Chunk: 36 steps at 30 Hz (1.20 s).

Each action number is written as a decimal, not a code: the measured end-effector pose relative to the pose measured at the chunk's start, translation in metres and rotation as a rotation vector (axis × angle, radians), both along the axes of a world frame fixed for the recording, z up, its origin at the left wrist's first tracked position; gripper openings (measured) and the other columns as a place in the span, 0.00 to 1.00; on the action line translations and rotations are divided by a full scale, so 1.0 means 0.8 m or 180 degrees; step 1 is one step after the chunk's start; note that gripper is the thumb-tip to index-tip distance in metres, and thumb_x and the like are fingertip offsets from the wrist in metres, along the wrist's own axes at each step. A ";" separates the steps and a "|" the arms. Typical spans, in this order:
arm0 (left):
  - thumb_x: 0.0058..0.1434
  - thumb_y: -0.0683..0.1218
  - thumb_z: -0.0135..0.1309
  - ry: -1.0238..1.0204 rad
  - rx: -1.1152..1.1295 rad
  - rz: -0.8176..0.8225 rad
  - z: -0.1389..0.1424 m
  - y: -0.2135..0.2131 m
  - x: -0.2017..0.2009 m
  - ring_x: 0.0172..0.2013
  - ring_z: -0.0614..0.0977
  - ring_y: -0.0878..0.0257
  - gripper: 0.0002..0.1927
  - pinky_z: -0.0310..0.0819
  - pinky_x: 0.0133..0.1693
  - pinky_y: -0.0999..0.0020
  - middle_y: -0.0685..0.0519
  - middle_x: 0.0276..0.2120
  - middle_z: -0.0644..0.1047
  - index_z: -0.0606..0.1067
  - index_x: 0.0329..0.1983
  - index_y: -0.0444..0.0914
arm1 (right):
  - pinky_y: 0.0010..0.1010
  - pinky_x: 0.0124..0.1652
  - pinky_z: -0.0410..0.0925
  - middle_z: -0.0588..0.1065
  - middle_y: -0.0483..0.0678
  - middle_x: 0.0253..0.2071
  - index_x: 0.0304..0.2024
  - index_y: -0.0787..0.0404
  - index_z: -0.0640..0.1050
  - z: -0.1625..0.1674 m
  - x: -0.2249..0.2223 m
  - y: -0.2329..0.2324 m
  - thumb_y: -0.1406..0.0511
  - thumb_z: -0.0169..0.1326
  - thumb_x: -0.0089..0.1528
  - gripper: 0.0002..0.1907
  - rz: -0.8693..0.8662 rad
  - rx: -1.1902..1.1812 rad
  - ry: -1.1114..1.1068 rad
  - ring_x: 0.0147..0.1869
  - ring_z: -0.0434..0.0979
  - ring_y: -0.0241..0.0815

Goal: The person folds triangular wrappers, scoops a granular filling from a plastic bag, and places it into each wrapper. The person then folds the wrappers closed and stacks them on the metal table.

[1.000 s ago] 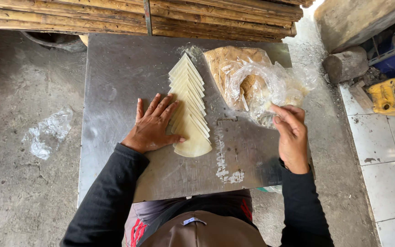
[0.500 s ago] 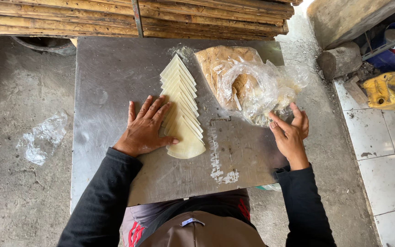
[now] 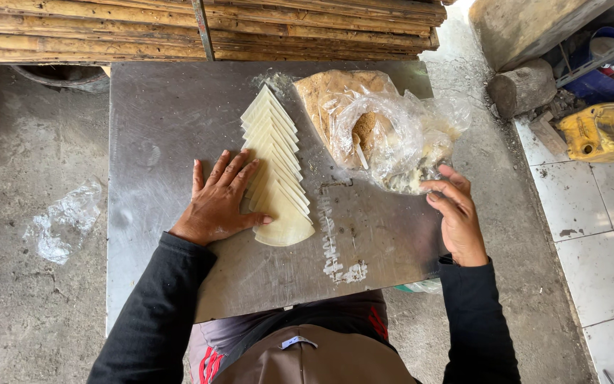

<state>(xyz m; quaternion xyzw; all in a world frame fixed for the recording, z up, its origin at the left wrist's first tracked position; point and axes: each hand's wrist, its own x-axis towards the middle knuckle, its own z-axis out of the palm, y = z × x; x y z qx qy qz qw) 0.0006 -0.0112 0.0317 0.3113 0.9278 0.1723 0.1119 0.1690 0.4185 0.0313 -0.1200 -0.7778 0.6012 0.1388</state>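
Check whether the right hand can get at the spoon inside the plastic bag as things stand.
Probably yes. The right hand rests at the near edge of the plastic bag, fingertips on the film. The spoon lies further in, among brown filling. Whether the bag's mouth faces the hand is unclear; nothing else blocks it.

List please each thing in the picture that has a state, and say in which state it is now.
Left hand: flat, palm down, fingers spread on the wrappers.
Right hand: fingers at the edge of the plastic bag.
Pale wrappers: fanned out in an overlapping row, lying flat.
Plastic bag: open, crumpled, brown filling inside.
Metal table: dusted with white powder in places.
Yellow container: lying on its side.
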 end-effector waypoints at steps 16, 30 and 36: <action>0.43 0.82 0.56 -0.0097 0.0077 -0.0043 0.002 0.000 0.004 0.75 0.40 0.51 0.64 0.17 0.68 0.35 0.51 0.76 0.48 0.51 0.77 0.47 | 0.50 0.73 0.39 0.48 0.57 0.78 0.69 0.53 0.71 0.007 -0.055 -0.230 0.63 0.52 0.68 0.25 0.1593 0.2589 0.0766 0.80 0.42 0.59; 0.44 0.77 0.60 -0.0125 0.0065 0.0006 0.006 0.001 0.006 0.75 0.41 0.51 0.62 0.18 0.68 0.34 0.51 0.76 0.48 0.51 0.76 0.47 | 0.71 0.68 0.28 0.50 0.52 0.77 0.68 0.52 0.71 0.018 -0.068 -0.262 0.56 0.46 0.68 0.26 0.1646 0.3549 0.0037 0.80 0.33 0.65; 0.44 0.78 0.59 -0.0112 0.0122 0.0018 0.004 0.001 0.007 0.75 0.42 0.50 0.62 0.18 0.68 0.34 0.51 0.76 0.49 0.51 0.76 0.47 | 0.72 0.67 0.27 0.56 0.51 0.75 0.63 0.50 0.75 0.033 -0.076 -0.248 0.54 0.48 0.67 0.24 0.1821 0.3991 0.0338 0.80 0.35 0.62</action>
